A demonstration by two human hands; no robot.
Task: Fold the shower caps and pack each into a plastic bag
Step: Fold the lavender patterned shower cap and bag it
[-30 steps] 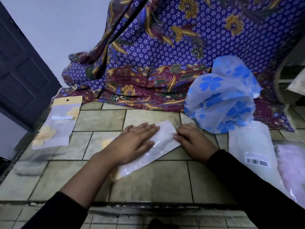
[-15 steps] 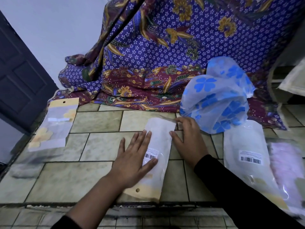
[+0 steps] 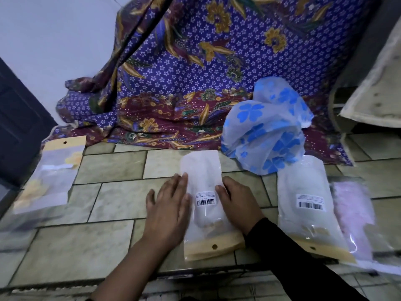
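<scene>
far left, a packed bag [image 3: 50, 172] lies on the tiled floor [image 3: 76, 253] beside the dark door [image 3: 19, 131], header card away from the person. moving in, the left hand [image 3: 168, 205] is flat, fingers straight and together, holding nothing. a second ago its palm covered the middle bag; now it has slid off and only the fingertips touch that bag's left edge.

the middle bag [image 3: 206, 205] is the big change. it lay slanted across the tiles a second ago, and now it runs straight away from the person, barcode up, punched header nearest. that looks like a filled pack being squared up and smoothed, so this one seems nearly done.

the right hand [image 3: 238, 203] sits on the bag's right edge, thumb on the film. i cannot tell whether its bent fingers pinch it.

behind and to the right, the blue flowered shower cap [image 3: 267, 131] stands puffed up and unfolded against the patterned cloth [image 3: 195, 72], probably next. right again, another barcoded bag [image 3: 308, 205] lies just beside a pink one [image 3: 355, 218].

open tiles lie left of the hands. the right side is crowded, and the floor's near lip runs just below the bag headers.
</scene>
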